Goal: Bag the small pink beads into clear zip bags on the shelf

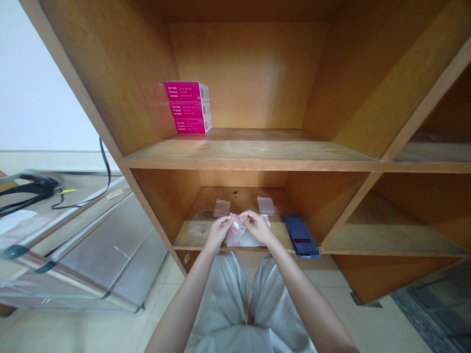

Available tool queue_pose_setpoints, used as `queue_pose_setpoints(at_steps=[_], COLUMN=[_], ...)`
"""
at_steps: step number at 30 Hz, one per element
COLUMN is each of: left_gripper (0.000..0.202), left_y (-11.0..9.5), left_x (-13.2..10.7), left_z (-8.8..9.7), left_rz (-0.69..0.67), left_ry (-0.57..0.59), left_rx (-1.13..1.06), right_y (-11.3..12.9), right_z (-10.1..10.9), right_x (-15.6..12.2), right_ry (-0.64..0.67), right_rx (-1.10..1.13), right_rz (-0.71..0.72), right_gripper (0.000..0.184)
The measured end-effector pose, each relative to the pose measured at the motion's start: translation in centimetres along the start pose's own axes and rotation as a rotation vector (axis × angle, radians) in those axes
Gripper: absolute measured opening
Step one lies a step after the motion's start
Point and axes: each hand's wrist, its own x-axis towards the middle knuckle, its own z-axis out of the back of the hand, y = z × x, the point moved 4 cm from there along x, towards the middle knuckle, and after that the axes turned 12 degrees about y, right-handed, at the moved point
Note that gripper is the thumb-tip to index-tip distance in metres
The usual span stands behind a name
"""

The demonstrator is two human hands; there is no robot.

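Between my two hands is a small clear plastic bag (237,226) with something pinkish in it, too small to make out. My left hand (220,231) pinches its left edge, and my right hand (256,226) grips the right side with closed fingers. Beneath the bag a white sheet (248,240) lies at the front of the lower shelf. Farther back on that shelf lie a small clear bag with reddish contents (222,208) to the left and a whitish clear bag (266,206) to the right.
Three pink boxes (189,109) are stacked on the upper shelf (257,147). A dark blue phone-like object (302,238), partly pixelated, lies at the lower shelf's right front edge. To the left stands a metal-framed rack (91,245) with a black cable (106,162).
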Motion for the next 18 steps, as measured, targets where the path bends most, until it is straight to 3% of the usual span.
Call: queue_pose_setpoints(at_steps=[6, 10, 18], left_gripper=[0.032, 0.029, 0.029], left_y=[0.1, 0.1, -0.3], left_x=[-0.1, -0.2, -0.1], left_z=[-0.7, -1.0, -1.6], left_rz=[-0.035, -0.059, -0.021], left_ry=[-0.097, -0.127, -0.039], left_rx=[-0.162, -0.197, -0.258], right_y=[-1.5, -2.7, -2.8], right_z=[-0.1, -0.6, -0.3], right_x=[-0.3, -0.4, -0.6], right_ry=[-0.198, -0.196, -0.217], right_rx=[0.244, 0.368, 0.393], right_rz=[-0.104, -0.147, -0.147], right_gripper=[0.018, 0.019, 0.019])
